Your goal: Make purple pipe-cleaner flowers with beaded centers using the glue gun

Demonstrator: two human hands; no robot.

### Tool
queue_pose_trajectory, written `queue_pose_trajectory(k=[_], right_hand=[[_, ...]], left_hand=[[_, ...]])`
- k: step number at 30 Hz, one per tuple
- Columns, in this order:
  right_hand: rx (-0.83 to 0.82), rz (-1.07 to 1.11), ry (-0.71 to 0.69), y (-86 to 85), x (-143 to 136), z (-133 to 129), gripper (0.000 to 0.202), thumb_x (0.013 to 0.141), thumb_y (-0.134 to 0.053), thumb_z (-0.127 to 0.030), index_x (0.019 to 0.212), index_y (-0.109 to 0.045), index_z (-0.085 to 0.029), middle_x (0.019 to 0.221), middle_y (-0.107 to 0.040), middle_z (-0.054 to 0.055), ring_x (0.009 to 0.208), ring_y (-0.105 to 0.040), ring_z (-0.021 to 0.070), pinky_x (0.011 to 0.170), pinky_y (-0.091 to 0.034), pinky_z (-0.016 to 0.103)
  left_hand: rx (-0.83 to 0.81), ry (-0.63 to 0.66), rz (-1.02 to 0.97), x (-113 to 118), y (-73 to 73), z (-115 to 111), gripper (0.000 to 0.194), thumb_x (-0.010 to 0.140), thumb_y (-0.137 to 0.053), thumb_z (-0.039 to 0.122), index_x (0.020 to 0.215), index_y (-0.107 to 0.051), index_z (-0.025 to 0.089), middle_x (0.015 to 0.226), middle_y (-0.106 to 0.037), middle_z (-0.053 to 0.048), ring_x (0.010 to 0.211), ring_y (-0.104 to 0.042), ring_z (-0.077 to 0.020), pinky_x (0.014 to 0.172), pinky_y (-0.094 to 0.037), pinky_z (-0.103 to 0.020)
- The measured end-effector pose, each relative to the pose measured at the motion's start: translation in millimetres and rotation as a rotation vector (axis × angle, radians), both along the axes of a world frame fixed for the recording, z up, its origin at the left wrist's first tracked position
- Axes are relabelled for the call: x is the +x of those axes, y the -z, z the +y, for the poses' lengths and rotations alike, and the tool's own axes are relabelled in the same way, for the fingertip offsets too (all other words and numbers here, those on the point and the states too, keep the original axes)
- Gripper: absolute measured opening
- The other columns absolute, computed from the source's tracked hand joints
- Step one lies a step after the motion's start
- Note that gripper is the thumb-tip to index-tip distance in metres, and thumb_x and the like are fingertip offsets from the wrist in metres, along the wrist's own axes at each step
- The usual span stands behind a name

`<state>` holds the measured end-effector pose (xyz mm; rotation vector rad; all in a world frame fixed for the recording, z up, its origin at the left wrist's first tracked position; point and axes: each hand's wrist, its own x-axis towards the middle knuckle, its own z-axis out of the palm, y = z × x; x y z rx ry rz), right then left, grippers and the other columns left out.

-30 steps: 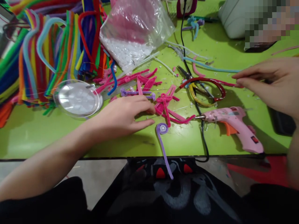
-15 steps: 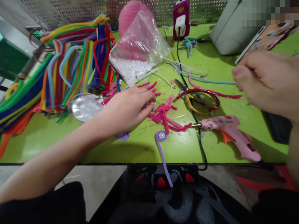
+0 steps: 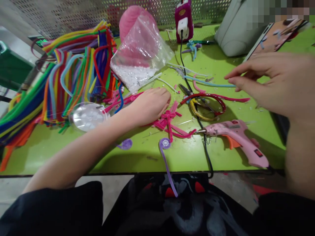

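Clear plastic bag point(image 3: 161, 49), partly filled with small white pieces point(image 3: 133, 77), on a green surface point(image 3: 142, 159). Directly behind the bag: a pink rounded object point(image 3: 130, 19), seen partly through the film; farther behind, a perforated panel point(image 3: 81, 14). Right of and behind the bag: a magenta power unit point(image 3: 183, 13) bearing a white plug point(image 3: 182, 27); well to its right, a grey container point(image 3: 232, 32). Far left of the bag: a green box point(image 3: 14, 67), partly out of view.
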<state>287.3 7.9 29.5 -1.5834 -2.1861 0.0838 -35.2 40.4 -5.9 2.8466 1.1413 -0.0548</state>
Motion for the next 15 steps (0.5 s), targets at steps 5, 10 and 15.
queue_pose_trajectory(k=[5, 10, 15], right_hand=[[0.06, 0.042, 0.137, 2.9, 13.6, 3.8, 0.026, 0.103, -0.06, -0.042, 0.105, -0.077, -0.022, 0.086, -0.074, 0.004, 0.08, -0.065, 0.0142, 0.074, -0.044, 0.03], [0.043, 0.183, 0.202, 5.5, 19.1, 9.8, 0.014, 0.106, -0.061, -0.036, 0.105, -0.069, -0.025, 0.082, -0.068, 0.0, 0.065, -0.059, 0.0099, 0.065, -0.04, 0.028], [0.119, 0.271, 0.06, 8.9, 24.5, 16.2, 0.01, 0.097, -0.075, -0.03, 0.107, -0.073, -0.027, 0.092, -0.068, 0.004, 0.078, -0.07, 0.0153, 0.064, -0.047, 0.029]], left_hand=[[-0.025, -0.144, -0.133, -10.7, -2.0, -0.5, 0.03, 0.11, -0.044, 0.024, 0.127, -0.066, 0.012, 0.093, -0.074, -0.009, 0.077, -0.066, -0.0241, 0.076, -0.051, -0.038], [0.043, -0.109, -0.118, -1.8, -5.6, 10.5, 0.033, 0.107, -0.049, 0.028, 0.117, -0.077, 0.014, 0.117, -0.078, -0.016, 0.115, -0.073, -0.0348, 0.103, -0.057, -0.049], [0.056, -0.02, -0.132, 71.8, -15.2, 39.3, 0.042, 0.108, -0.047, 0.023, 0.136, -0.077, 0.014, 0.134, -0.077, -0.017, 0.129, -0.071, -0.0344, 0.11, -0.055, -0.047]])
